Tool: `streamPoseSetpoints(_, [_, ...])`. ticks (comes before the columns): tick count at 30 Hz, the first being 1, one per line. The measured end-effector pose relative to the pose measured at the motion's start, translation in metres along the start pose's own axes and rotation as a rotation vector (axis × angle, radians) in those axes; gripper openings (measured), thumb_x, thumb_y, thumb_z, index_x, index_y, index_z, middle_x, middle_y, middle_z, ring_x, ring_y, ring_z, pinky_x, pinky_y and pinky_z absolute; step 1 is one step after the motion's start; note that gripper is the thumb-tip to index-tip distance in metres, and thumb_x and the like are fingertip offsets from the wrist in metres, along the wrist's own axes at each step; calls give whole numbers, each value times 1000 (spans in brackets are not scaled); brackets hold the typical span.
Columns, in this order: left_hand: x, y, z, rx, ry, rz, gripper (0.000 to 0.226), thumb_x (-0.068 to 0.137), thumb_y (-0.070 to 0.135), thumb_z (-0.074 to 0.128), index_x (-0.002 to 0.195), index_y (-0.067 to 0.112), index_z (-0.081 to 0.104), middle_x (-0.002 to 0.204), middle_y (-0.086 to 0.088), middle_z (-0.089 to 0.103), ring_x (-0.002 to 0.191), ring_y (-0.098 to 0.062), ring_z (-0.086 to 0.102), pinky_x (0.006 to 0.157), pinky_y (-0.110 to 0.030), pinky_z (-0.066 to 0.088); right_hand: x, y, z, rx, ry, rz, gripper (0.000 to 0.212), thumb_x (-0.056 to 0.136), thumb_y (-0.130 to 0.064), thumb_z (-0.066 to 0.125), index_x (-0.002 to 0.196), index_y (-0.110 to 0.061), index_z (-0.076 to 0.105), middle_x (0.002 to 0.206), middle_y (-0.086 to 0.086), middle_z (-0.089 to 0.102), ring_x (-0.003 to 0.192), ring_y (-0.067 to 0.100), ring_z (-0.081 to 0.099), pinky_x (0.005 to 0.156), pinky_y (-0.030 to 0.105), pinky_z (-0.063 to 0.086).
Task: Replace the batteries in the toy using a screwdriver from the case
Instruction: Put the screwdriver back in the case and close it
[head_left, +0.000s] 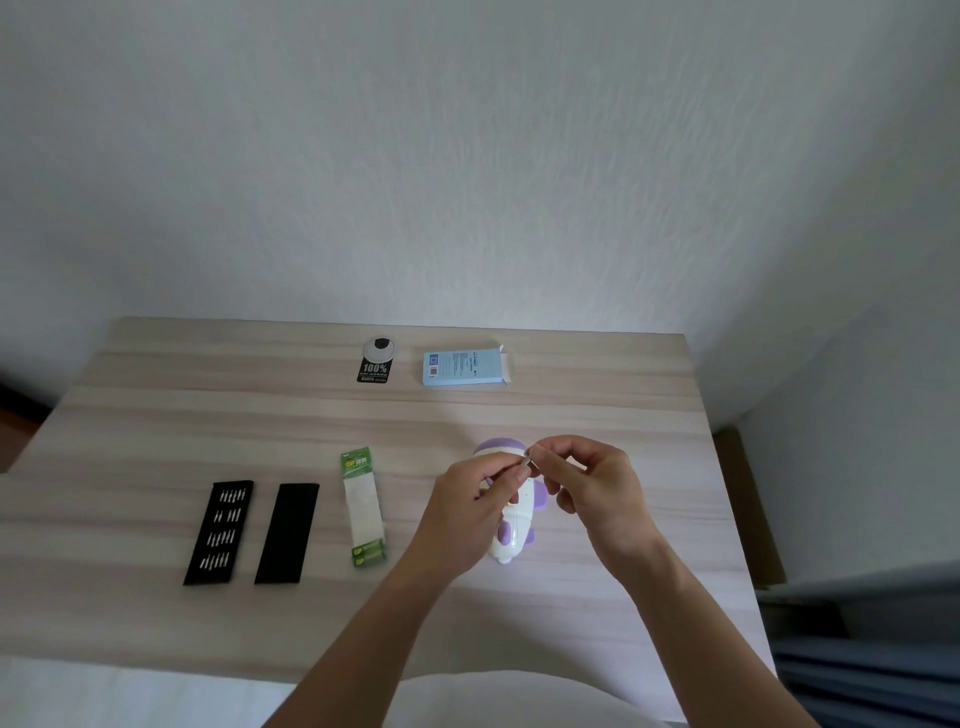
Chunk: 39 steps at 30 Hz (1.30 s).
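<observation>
In a pinching grip, the left hand (475, 501) and the right hand (595, 483) both hold a small metal piece (527, 460), maybe a bit, just above the toy (511, 538) lying on the desk (571, 405). I judge the screwdriver is being prepared; next its tip must meet the cover screw.

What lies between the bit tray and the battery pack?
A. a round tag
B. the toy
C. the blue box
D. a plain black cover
D: the black cover lies flat on the table, with the bit tray on its left and the battery pack on its right.
</observation>
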<state>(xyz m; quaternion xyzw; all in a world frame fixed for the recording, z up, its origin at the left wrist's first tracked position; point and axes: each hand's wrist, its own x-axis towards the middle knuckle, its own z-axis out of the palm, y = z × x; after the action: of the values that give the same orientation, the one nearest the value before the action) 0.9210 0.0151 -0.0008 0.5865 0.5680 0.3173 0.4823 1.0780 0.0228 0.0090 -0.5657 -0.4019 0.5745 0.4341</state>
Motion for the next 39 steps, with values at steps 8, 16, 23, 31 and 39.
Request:
streamPoseSetpoints(8, [-7, -6, -7, -81, 112, -103, 19, 100, 18, 56, 88, 21, 70, 66, 11, 59, 48, -4, 47, 52, -17, 39, 8, 5, -14, 132, 22, 40, 12, 94, -10, 63, 84, -11, 69, 84, 5, 70, 65, 21, 64, 54, 31, 42])
streamPoseSetpoints(16, [-38, -29, -31, -216, 253, -206, 17, 100, 16, 55, 102, 5, 68, 70, 4, 55, 49, -8, 42, 45, -14, 34, -1, 13, 33, 187, -166, 156, 8, 97, -4, 57, 97, -2, 65, 80, 17, 70, 59, 28, 65, 42, 27, 44])
streamPoseSetpoints(23, [-68, -86, -103, -333, 367, -338, 16, 102, 19, 52, 102, 12, 67, 61, 11, 49, 44, -1, 37, 42, -15, 32, 4, 28, 106, 89, -242, 157, 4, 94, -4, 63, 92, -8, 62, 79, 9, 72, 63, 27, 69, 44, 26, 45])
streamPoseSetpoints(31, [-74, -162, -243, -291, 421, -435, 16, 101, 19, 54, 96, 11, 66, 49, 14, 42, 49, -5, 34, 50, -23, 29, 8, 57, 241, 17, -205, 248, 4, 94, -7, 64, 94, -6, 67, 82, 10, 73, 66, 26, 69, 51, 28, 47])
streamPoseSetpoints(39, [-61, -244, -338, -354, 430, -546, 20, 103, 17, 52, 95, 10, 69, 58, 8, 49, 44, -5, 39, 43, -19, 33, 13, 89, 350, -73, -130, 344, 8, 94, -11, 66, 98, -6, 70, 87, 10, 75, 72, 24, 73, 55, 29, 55])
